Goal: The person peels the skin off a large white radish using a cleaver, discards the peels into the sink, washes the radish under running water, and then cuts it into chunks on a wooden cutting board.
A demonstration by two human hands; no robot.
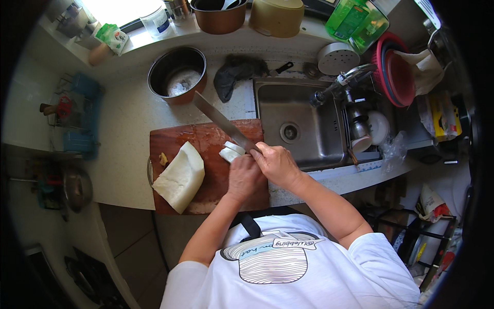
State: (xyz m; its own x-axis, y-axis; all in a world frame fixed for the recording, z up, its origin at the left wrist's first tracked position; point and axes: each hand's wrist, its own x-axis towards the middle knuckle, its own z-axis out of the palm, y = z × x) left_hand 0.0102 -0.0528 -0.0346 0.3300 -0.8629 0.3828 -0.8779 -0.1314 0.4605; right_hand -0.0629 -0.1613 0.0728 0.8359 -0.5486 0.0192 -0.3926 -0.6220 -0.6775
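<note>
My right hand grips a kitchen knife with a long, broad blade pointing up and to the left. My left hand presses on white cut pieces, apparently winter melon, close beside the blade; its fingertips are partly hidden. Both hands are over the right half of a reddish wooden cutting board. A large pale wedge of what looks like winter melon lies on the board's left half. Near the left edge sits a small yellow-brown lump, perhaps ginger.
Behind the board stands a copper-coloured pot with a dark rim. A dark cloth lies right of it. The steel sink with its faucet adjoins the board's right side. Dishes fill a rack beyond.
</note>
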